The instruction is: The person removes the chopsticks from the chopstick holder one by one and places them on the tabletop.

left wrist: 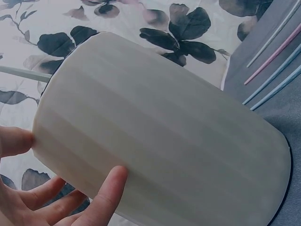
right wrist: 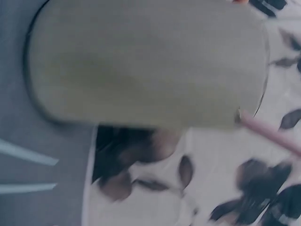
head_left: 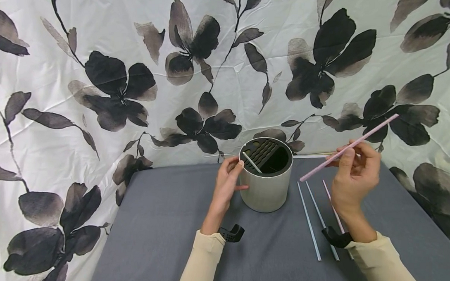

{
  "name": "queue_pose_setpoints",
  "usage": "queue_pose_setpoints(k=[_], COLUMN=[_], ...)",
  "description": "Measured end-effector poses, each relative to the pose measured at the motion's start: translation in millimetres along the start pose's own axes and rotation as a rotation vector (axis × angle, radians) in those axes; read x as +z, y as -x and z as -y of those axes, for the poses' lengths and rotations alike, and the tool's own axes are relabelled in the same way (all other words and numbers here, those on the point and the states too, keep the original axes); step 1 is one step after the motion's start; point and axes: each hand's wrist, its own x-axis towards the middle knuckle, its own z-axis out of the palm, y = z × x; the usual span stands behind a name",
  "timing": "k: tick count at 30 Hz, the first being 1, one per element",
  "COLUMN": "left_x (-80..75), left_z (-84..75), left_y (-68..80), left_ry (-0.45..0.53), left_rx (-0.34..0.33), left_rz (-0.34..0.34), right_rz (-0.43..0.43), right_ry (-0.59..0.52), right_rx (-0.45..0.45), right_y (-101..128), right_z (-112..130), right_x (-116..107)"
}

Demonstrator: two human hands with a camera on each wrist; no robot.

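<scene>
holders: 1 pale round slotted holder | sticks in holder: 1 white stick | sticks held: 1 pink stick | sticks lying on tabletop: 3, namely 2 pale blue sticks and 1 pink flat stick | hands: 2, left hand and right hand

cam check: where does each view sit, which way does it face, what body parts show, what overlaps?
Head: looks forward and down at the holder; left hand, right hand gripping the pink stick, both sleeves.
Left wrist: close beside the holder wall; fingers show.
Right wrist: blurred, faces the holder; no hand clearly shows.
Shared: holder in all three.
</scene>
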Motion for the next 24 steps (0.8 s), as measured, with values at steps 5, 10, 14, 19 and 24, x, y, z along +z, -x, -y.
queue_pose_setpoints(k=[5,10,14,19,24], left_x=[0.4,0.8,1.2,1.4,1.0], left_z=[0.0,-1.3,-0.7,0.8,1.6], left_y=[-0.8,-0.2,-0.5,-0.6,-0.6], left_ry=[0.000,0.000,0.002,0.006,0.005], left_rx=[0.000,0.000,0.011,0.011,0.004], left_rz=[0.003,-0.004,-0.002,-0.002,-0.003], right_rz=[0.274,0.457,0.526,0.618,0.737], right_ry=[0.211,0.532,0.685,0.837,0.991], right_rx=[0.128,0.272,0.328,0.374,0.383], right_y=[-1.1,2.3,4.4,6.7,10.7], right_z=[-20.6,-31.8,-38.4,-45.5,-52.5], right_x=[-47.4,-83.6,-105.9,-131.5,-152.6])
